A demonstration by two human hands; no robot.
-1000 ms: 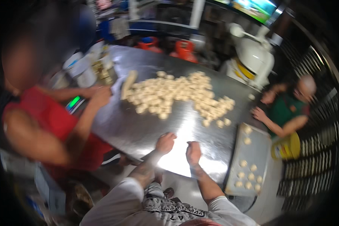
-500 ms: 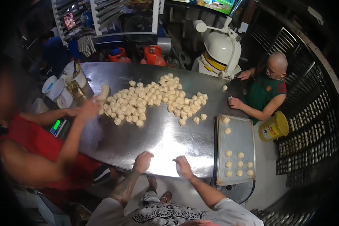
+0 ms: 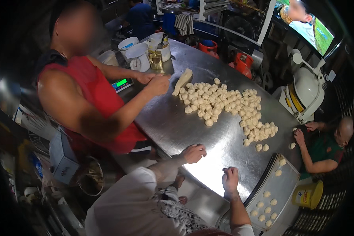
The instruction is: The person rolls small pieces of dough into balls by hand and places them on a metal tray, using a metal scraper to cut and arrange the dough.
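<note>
Both my hands are over the near edge of the steel table [image 3: 165, 126]. My left hand [image 3: 194, 153] has its fingers curled, and nothing shows in them. To its right, my right hand [image 3: 230, 181] is closed in a loose fist near the tray, also with nothing visible in it. Beyond them lies a wide pile of pale dough balls [image 3: 216, 100], apart from both hands. A long dough roll [image 3: 183, 82] rests at the pile's left end. Right of my right hand, a metal baking tray [image 3: 286, 188] holds several spaced dough pieces [image 3: 266, 194].
At left, a co-worker in red [image 3: 94, 90] holds both hands above the table beside a digital scale [image 3: 122, 84]. Another in green [image 3: 320, 151] works at right by a dough ball [image 3: 292, 145]. White tubs [image 3: 137, 50], a white domed machine [image 3: 308, 92] and a yellow bucket [image 3: 308, 194] stand around.
My view has turned left, so the table appears slanted and shifted right. The red-shirted co-worker's hands have drawn back from the dough roll. My hands remain over the near edge, fingers still curled.
</note>
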